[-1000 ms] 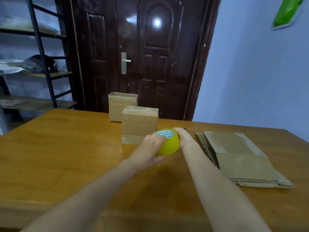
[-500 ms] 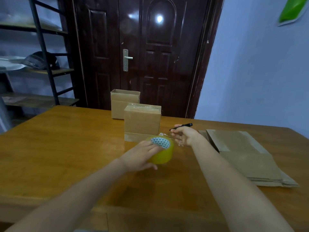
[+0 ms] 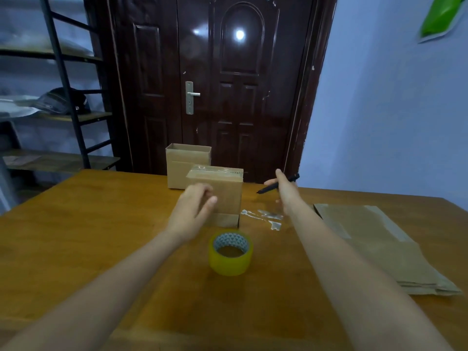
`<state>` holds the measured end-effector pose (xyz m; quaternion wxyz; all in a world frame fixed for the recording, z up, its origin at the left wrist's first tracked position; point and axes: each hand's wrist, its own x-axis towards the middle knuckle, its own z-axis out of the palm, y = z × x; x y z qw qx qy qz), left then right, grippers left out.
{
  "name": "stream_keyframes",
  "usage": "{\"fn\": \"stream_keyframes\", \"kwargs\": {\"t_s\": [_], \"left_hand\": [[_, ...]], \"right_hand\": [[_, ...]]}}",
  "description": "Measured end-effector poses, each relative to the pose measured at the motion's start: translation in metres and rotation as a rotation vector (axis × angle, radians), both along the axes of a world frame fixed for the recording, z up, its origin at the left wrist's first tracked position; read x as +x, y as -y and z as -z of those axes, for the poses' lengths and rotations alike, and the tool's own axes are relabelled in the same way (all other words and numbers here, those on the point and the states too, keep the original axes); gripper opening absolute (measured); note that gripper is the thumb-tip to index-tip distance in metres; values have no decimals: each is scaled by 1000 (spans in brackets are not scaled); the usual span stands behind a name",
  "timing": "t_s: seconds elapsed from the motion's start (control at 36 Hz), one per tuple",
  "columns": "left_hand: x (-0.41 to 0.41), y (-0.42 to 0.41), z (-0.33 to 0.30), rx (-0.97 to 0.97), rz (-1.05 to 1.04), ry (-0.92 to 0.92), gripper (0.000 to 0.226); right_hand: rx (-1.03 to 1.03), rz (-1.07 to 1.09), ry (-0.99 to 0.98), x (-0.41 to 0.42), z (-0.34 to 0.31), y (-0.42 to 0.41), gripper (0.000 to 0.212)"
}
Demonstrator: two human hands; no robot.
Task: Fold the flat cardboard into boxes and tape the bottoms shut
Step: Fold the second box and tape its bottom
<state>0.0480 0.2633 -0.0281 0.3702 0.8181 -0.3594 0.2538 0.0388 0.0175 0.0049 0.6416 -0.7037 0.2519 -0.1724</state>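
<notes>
Left hand (image 3: 193,211) is up off the table (image 3: 76,239), fingers loosely curled and relaxed, holding nothing, hovering right in front of the near box (image 3: 222,191). Whether the fingertips touch the cardboard, I cannot tell; there's blur on them. Right hand (image 3: 285,192) is raised too, out to the right of that box, with a black pen-like tool (image 3: 278,184) pinched in its fingers, the dark tip pointing left and down toward the box. A clear strip of tape (image 3: 263,217) hangs in front of the right wrist and trails left toward the bottom corner of the near box; which fingers hold it, I cannot make out.

Now the tape roll (image 3: 230,253): yellow, lying flat on the table with its core hole facing up, nearer the person than both hands, between the 2 forearms and free of any grip. The near box stands with a taped face on top and a flap showing at its base. Just behind it, a 2nd box (image 3: 182,163) stands with its top open. Off to the right, well apart from the hands, lies the stack of flat cardboard (image 3: 374,247). Behind the table, a dark door (image 3: 228,97), and a metal shelf (image 3: 63,92) at the left.
</notes>
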Motion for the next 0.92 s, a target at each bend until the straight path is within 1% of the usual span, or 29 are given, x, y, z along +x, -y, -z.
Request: {"fn": "stream_keyframes", "kwargs": {"t_s": [0.03,0.06,0.08,0.11,0.17,0.19,0.25,0.31,0.36,0.44,0.53,0.58,0.61,0.67,0.72,0.83,0.92], "left_hand": [[6,0,-9,-102,-58,-3,58],[12,0,-18,-174,-114,-10,50],[20,-1,-25,-221,-173,-27,42],[28,-1,-32,-254,-227,-55,37],[46,-2,-42,-318,-293,-169,32],[54,-2,-46,-353,-314,-253,31],[65,2,-54,-412,-355,-478,32],[73,9,-61,-433,-372,-689,44],[78,16,-65,-423,-368,-790,53],[88,25,-64,-323,-383,-820,60],[97,32,-62,-230,-395,-854,72],[99,37,-62,-189,-410,-877,78],[99,39,-61,-159,-421,-881,76],[99,42,-58,-83,-454,-864,69],[98,42,-54,-56,-484,-844,68],[98,38,-55,-48,-467,-823,66],[96,36,-55,-80,-449,-834,62]], "right_hand": [[-25,10,3,1,-3,-2,44],[-32,12,7,3,-7,-5,35],[-39,6,12,4,-11,-7,25],[-63,-5,19,6,-14,-10,21],[-123,-44,39,13,-16,-16,26],[-143,-65,44,16,-17,-20,27],[-185,-89,39,25,-17,-26,25],[-243,-78,33,32,-18,-32,21],[-320,-59,25,40,-20,-38,17],[-383,-54,-27,51,-22,-49,20],[-406,-47,-103,60,-27,-58,47],[-408,-55,-144,66,-28,-61,58],[-395,-65,-164,68,-27,-62,61],[-355,-94,-207,71,-21,-63,64],[-314,-113,-231,73,-16,-62,63],[-303,-142,-266,74,-18,-61,64],[-314,-167,-266,71,-20,-59,65]]}}
